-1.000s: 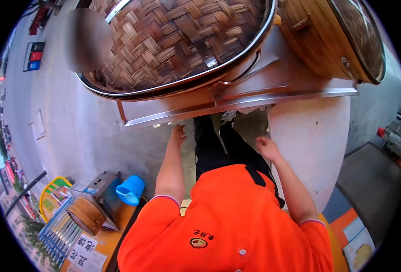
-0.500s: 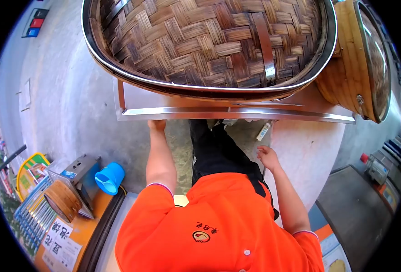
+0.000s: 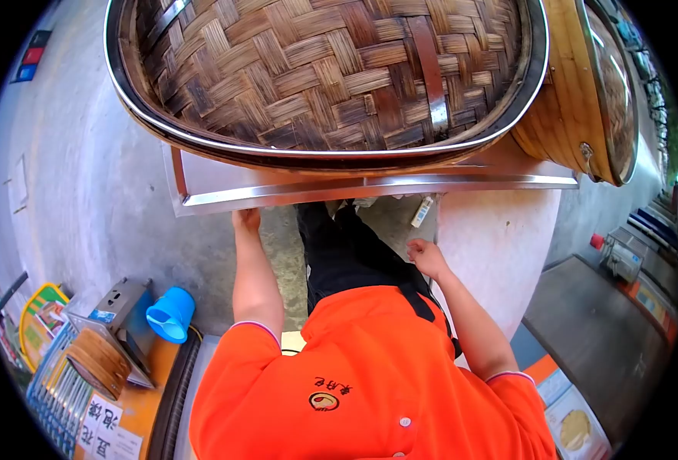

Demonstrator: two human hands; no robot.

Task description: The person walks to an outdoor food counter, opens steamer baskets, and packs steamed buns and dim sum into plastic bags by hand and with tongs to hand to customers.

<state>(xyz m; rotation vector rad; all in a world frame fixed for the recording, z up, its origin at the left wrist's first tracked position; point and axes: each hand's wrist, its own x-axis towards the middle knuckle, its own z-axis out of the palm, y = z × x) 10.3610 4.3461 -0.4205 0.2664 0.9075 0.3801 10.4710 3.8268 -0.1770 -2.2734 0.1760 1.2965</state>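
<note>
Head view: metal counter (image 3: 370, 186) above concrete floor (image 3: 101, 169).

Head-height view, steeply downward.

The grey floor (image 3: 86, 176) is being lit palely at ten o'clock, an orange tabletop (image 3: 160, 366) being shown at eight, a dark tabletop (image 3: 596, 322) at four.

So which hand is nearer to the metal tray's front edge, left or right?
Left. The left hand is right at the front edge, though contact is unclear; the right hand sits farther back toward the body, with a visible gap to the edge.
</note>
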